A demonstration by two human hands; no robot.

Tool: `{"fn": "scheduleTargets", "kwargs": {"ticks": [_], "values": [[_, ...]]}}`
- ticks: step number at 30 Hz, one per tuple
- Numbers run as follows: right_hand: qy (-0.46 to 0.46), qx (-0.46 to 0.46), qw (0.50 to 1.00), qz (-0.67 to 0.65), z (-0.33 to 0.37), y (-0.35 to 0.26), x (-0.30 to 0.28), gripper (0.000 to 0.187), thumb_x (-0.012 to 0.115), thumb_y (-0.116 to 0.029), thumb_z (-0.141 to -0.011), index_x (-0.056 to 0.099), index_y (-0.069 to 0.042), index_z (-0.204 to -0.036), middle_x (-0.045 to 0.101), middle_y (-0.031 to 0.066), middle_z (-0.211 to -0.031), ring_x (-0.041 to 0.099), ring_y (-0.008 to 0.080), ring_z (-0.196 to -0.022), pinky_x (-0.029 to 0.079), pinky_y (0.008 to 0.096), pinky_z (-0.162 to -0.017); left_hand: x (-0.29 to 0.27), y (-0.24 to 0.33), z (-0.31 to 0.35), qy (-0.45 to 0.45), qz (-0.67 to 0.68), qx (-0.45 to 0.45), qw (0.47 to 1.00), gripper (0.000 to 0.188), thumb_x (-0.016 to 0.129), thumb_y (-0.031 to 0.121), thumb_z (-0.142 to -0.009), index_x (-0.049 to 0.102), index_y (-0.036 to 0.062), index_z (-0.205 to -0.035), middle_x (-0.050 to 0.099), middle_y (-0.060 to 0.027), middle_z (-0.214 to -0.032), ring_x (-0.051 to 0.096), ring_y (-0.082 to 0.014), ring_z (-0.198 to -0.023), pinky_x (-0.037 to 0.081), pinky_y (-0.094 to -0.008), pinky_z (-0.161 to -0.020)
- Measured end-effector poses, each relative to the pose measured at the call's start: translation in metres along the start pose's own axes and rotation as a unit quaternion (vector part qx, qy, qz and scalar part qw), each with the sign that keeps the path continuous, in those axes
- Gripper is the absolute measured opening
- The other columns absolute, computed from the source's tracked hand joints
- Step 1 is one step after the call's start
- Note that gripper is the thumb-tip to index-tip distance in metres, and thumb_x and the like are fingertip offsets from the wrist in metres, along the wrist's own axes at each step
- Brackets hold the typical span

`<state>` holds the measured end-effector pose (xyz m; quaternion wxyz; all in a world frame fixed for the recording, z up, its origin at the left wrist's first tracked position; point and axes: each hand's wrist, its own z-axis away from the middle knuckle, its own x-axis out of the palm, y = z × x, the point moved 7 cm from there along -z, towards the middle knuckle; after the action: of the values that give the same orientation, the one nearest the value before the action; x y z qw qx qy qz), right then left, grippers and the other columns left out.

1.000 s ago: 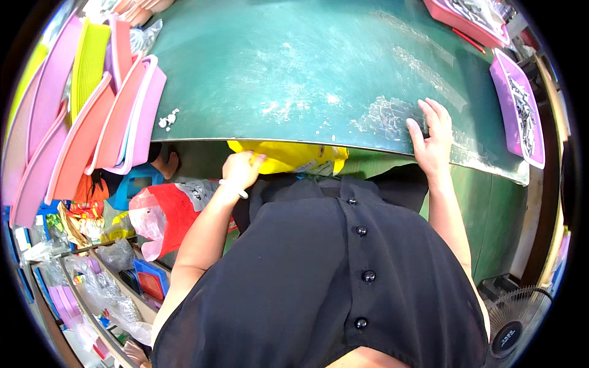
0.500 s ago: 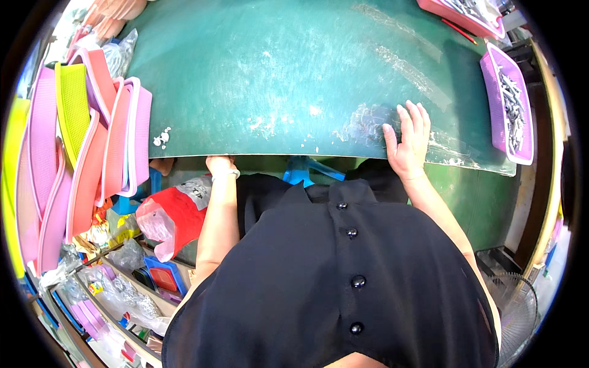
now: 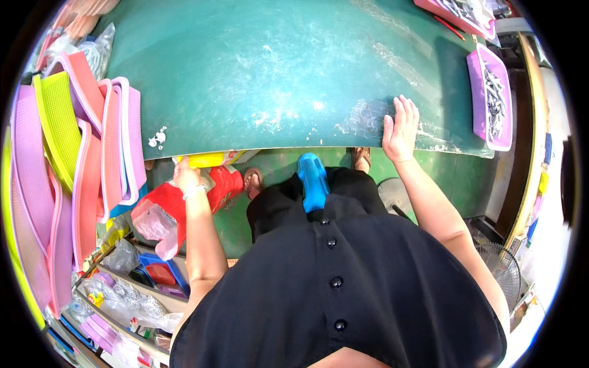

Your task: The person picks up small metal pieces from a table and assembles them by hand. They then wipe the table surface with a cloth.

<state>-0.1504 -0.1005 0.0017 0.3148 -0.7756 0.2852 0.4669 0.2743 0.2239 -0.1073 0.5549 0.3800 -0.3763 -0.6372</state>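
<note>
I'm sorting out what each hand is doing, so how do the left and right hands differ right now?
The right hand lies flat, fingers spread, on top of the green table; the left hand is down at the table's front edge, curled by a yellow thing. The right hand lies on clear plastic film; the left is by a red bag below the table. Whether the left grips anything is unclear. Both are bare.

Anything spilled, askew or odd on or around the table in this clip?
A few small white bits lie loose near the table's front-left edge. The clear film under the right hand looks wrinkled. The left hand is below the edge at a yellow thing. Nothing else stands out.
</note>
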Motion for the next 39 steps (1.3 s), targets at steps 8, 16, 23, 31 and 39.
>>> {"fn": "scheduleTargets", "kwargs": {"ticks": [8,16,23,31,39], "values": [[0.015,-0.018,1.000,-0.010,-0.004,-0.003,0.002,0.044,0.053,-0.016,-0.084,0.042,0.001,-0.123,0.043,0.0203,-0.126,0.036,0.0399,-0.118,0.026,0.0484,-0.102,-0.043,-0.001,-0.037,-0.051,-0.116,0.099,0.987,0.022,0.055,0.014,-0.085,0.058,-0.0017,-0.070,0.057,-0.0032,-0.064,0.049,-0.0104,-0.055,0.040,-0.0249,-0.053],[0.005,-0.016,1.000,0.011,-0.001,0.000,0.004,0.044,0.052,-0.019,-0.085,0.042,0.000,-0.123,0.043,0.0192,-0.126,0.037,0.0389,-0.117,0.027,0.0472,-0.101,-0.022,0.009,-0.009,-0.067,-0.215,0.134,0.965,0.018,0.062,0.021,-0.083,0.059,0.0026,-0.083,0.053,-0.0014,-0.060,0.045,-0.0081,-0.045,0.037,-0.0223,-0.042],[0.015,-0.043,0.999,-0.010,-0.001,-0.003,0.005,0.043,0.054,-0.017,-0.085,0.043,0.000,-0.122,0.045,0.0194,-0.125,0.038,0.0383,-0.117,0.027,0.0469,-0.101,-0.089,-0.013,0.080,-0.007,-0.193,0.177,0.965,0.072,0.061,0.008,-0.082,0.017,0.0048,-0.138,0.054,-0.0094,-0.087,0.051,-0.0112,-0.065,0.043,-0.0235,-0.053],[0.031,-0.098,0.994,-0.038,0.007,-0.004,-0.001,0.041,0.053,-0.017,-0.085,0.044,0.001,-0.121,0.046,0.0200,-0.123,0.041,0.0362,-0.116,0.027,0.0452,-0.101,-0.223,-0.134,0.225,-0.005,-0.341,-0.068,0.938,0.058,0.058,0.007,-0.081,0.030,0.0032,-0.132,0.058,-0.0071,-0.077,0.052,-0.0112,-0.059,0.045,-0.0241,-0.052],[0.027,-0.221,0.973,-0.058,0.056,-0.079,-0.006,0.037,0.056,-0.003,-0.079,0.053,-0.003,-0.115,0.051,0.0160,-0.119,0.045,0.0327,-0.113,0.034,0.0423,-0.097,-0.162,-0.239,0.135,-0.098,-0.160,-0.124,0.974,0.037,0.061,0.009,-0.080,0.051,0.0003,-0.114,0.058,-0.0051,-0.072,0.054,-0.0126,-0.060,0.045,-0.0271,-0.055]]}}
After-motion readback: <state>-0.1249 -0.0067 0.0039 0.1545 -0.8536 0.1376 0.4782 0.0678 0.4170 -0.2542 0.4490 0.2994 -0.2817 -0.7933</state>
